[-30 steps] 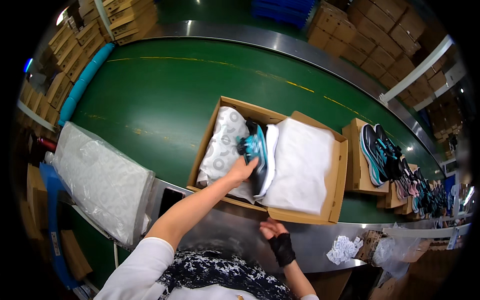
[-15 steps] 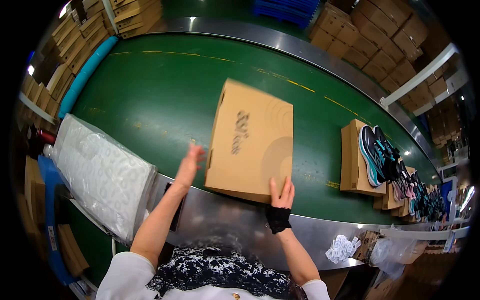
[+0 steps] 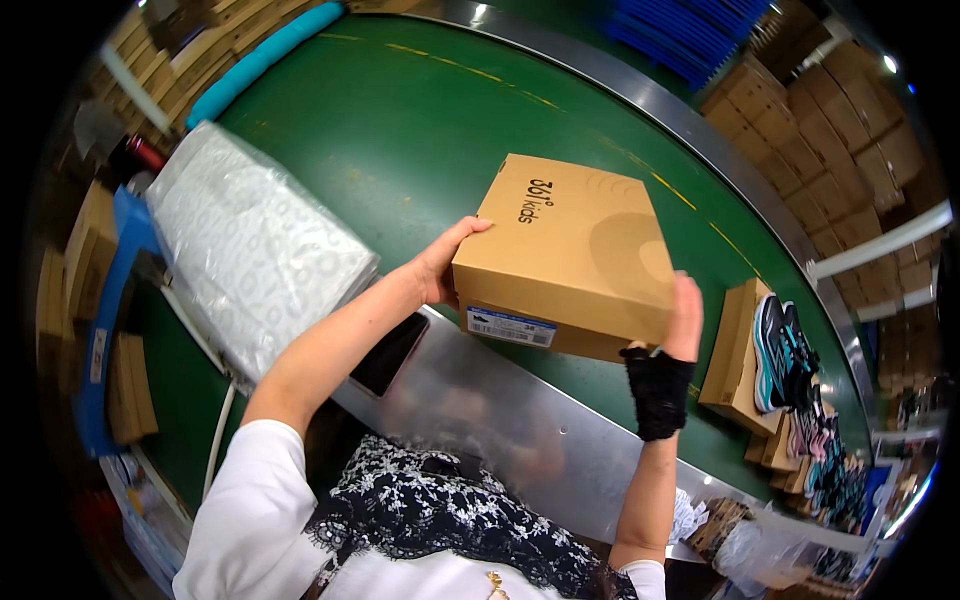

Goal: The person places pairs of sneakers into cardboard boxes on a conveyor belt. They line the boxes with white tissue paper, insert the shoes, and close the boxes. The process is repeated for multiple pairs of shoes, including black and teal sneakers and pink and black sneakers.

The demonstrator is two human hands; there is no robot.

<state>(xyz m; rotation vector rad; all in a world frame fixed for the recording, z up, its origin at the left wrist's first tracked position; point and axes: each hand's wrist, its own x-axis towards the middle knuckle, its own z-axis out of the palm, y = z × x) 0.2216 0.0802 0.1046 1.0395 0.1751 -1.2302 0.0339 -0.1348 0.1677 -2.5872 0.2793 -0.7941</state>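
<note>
A closed brown cardboard shoebox (image 3: 570,245) is held between my two hands above the green conveyor belt (image 3: 400,130). Its front side faces me and carries a blue and white label (image 3: 510,327). My left hand (image 3: 447,262) grips the box's left end, thumb on the lid's edge and fingers partly hidden behind the side. Against the right end presses my right hand (image 3: 682,318), which wears a black wrist band (image 3: 660,392); its fingers point up and its thumb is near the lower front corner.
To the left lies a stack of white patterned paper (image 3: 260,240) in clear plastic. A dark phone (image 3: 390,352) rests by the metal edge (image 3: 500,400). At right, dark and teal shoes (image 3: 775,350) sit on boxes (image 3: 735,355). Cartons (image 3: 800,140) are piled beyond the belt.
My left hand has come onto the box's left end. The right hand has shifted from the near edge to the right end. The box has turned, showing its labelled side.
</note>
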